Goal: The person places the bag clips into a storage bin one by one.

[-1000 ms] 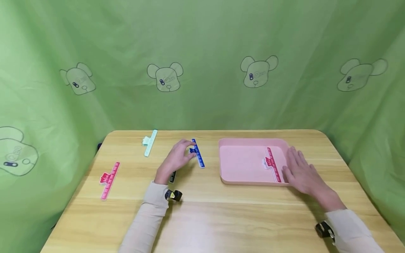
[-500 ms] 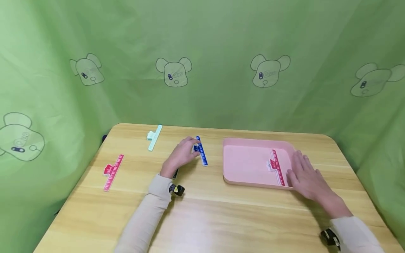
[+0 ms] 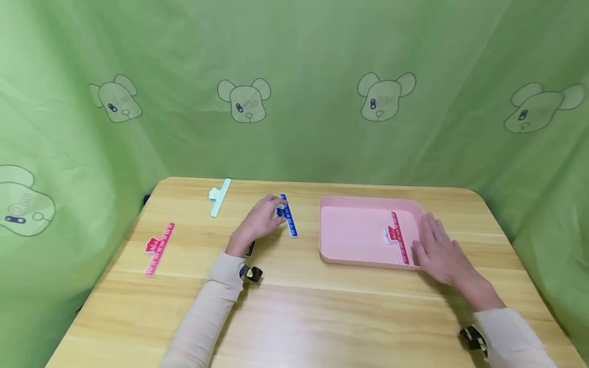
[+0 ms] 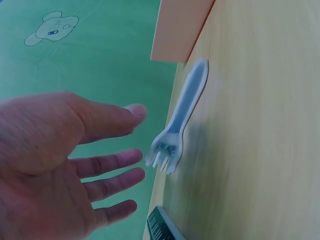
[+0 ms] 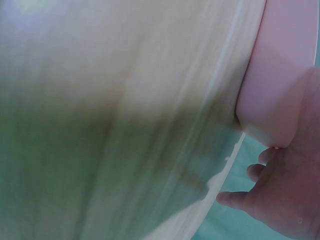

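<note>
My left hand [image 3: 258, 221] reaches over a blue clip [image 3: 290, 217] with a piano-key pattern, lying on the table. Thumb and fingers are spread on either side of its handle; in the left wrist view the fingers are extended and a gap shows between them and the clip [image 4: 183, 110]. My right hand [image 3: 443, 255] lies along the right side of a pink tray [image 3: 349, 203], fingers straight against its wall. Inside the tray, near that side, is a red clip [image 3: 399, 240] with white edging. A black clip [image 3: 250, 249] is mostly hidden beneath my left wrist.
A pinkish-red clip [image 3: 160, 249] lies at the table's left side. Farther back is a pale mint clip [image 3: 221, 197], close to the rear edge. Behind the wooden table [image 3: 294, 317] hangs a green curtain [image 3: 303, 143] with printed bear heads.
The head view has shifted slightly. My left fingers have moved a little closer around the blue clip's handle. My right hand stays against the tray.
</note>
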A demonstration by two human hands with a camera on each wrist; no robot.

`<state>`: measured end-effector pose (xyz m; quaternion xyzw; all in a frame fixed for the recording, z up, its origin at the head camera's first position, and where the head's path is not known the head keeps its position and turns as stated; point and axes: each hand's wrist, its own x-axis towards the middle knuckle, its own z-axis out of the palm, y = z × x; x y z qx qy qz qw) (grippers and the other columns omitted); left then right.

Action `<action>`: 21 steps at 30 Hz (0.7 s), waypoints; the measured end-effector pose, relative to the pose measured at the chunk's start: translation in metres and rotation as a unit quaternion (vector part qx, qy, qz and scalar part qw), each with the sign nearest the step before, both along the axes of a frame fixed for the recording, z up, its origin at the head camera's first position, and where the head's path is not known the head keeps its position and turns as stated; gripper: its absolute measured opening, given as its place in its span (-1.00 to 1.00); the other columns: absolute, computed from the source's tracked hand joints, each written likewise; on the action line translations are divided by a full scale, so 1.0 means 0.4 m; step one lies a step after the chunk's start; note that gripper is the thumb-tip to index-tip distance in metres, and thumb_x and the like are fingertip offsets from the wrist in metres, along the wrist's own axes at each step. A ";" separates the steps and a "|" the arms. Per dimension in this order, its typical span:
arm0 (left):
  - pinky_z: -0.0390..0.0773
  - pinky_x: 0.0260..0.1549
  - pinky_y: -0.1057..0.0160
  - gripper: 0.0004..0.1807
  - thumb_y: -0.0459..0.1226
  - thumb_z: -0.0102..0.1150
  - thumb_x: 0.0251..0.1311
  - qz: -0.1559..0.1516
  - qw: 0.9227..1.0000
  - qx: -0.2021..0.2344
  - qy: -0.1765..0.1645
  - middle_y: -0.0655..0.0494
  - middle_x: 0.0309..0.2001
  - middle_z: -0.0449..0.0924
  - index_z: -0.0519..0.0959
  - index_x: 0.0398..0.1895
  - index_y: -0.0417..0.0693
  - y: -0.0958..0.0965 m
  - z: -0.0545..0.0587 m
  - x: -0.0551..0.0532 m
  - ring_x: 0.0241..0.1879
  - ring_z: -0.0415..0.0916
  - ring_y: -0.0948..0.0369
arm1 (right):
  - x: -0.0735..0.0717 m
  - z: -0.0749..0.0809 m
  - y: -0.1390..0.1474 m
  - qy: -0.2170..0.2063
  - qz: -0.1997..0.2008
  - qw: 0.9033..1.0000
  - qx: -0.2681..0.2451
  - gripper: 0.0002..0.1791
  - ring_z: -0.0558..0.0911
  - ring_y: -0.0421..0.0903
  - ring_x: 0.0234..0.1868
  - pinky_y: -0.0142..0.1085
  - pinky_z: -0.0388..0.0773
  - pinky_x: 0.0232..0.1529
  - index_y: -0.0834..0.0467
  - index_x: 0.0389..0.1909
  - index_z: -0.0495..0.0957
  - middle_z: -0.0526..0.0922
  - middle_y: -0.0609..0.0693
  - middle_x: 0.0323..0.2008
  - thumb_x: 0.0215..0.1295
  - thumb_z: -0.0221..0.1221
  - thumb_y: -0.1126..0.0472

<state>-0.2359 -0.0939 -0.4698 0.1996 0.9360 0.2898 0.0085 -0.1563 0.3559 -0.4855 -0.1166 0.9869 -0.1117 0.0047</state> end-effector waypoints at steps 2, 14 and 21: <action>0.30 0.22 0.00 -0.43 -0.21 0.29 0.13 0.001 1.000 0.006 0.002 -0.08 0.22 0.34 0.42 0.24 -0.10 -0.002 0.003 -0.004 0.19 0.31 0.00 | -0.003 0.006 0.002 0.000 -0.003 1.000 0.000 -0.22 -0.33 0.30 0.42 0.51 -0.10 0.07 0.30 0.43 -0.45 -0.54 0.16 0.44 0.47 -0.29 -0.02; 0.36 0.17 0.00 -0.40 -0.18 0.34 0.09 0.015 1.000 -0.008 0.007 -0.05 0.16 0.42 0.43 0.22 -0.13 -0.008 0.011 -0.016 0.11 0.40 0.02 | -0.007 0.018 0.002 0.015 0.001 1.000 -0.008 -0.21 -0.31 0.31 0.42 0.52 -0.06 0.05 0.32 0.42 -0.44 -0.50 0.21 0.44 0.47 -0.26 -0.01; 0.45 0.07 0.10 -0.40 -0.19 0.33 0.09 0.019 0.999 -0.043 -0.008 -0.05 0.09 0.50 0.43 0.22 -0.15 -0.008 -0.008 -0.019 -0.01 0.48 0.09 | -0.009 0.003 -0.007 0.005 0.005 1.000 -0.019 -0.21 -0.29 0.33 0.41 0.51 -0.06 0.05 0.33 0.42 -0.44 -0.49 0.23 0.44 0.47 -0.26 -0.01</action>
